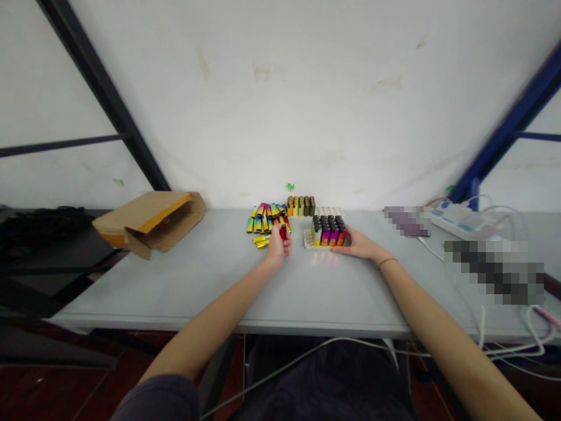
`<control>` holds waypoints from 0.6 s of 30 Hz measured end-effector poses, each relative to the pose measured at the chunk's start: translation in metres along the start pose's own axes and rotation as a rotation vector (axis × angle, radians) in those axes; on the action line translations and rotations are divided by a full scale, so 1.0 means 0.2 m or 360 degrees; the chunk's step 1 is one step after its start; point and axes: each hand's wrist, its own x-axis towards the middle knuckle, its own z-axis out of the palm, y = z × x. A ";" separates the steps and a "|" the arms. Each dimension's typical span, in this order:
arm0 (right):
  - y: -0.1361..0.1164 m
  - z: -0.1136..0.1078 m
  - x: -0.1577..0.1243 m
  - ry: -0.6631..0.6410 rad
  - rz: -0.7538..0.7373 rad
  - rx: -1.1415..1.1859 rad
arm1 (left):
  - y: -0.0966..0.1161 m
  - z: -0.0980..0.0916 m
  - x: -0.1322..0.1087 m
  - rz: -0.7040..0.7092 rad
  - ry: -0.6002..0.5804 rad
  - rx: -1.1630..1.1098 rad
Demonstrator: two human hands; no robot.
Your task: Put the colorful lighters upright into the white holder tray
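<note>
A pile of rainbow-coloured lighters (265, 218) lies on the grey table (184, 280) near the wall. My left hand (277, 246) is closed round a red lighter (283, 232) at the pile's near edge. A white tray (309, 241) holds several upright lighters with black caps (328, 230). My right hand (360, 244) rests against the tray's right side, fingers curled on its edge. Behind stands another row of yellow-green lighters (300, 205) beside a second white tray (329, 211).
An opened cardboard box (149, 221) lies at the table's left end. A white power strip (458, 218) and cables (504, 345) are at the right. A white wall stands directly behind the table. Dark metal frame bars (100, 88) slant on the left, blue bars (508, 128) on the right.
</note>
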 end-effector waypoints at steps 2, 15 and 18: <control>0.00 0.00 0.00 0.0010 -0.0013 -0.0013 | -0.01 -0.01 0.01 -0.0002 0.0005 -0.0005; 0.00 0.00 -0.01 -0.0010 -0.0024 -0.0011 | 0.04 -0.03 0.02 0.0018 0.0020 -0.0093; 0.01 0.00 0.00 -0.0008 -0.0023 -0.0016 | 0.02 -0.03 0.03 -0.0005 0.0009 -0.0078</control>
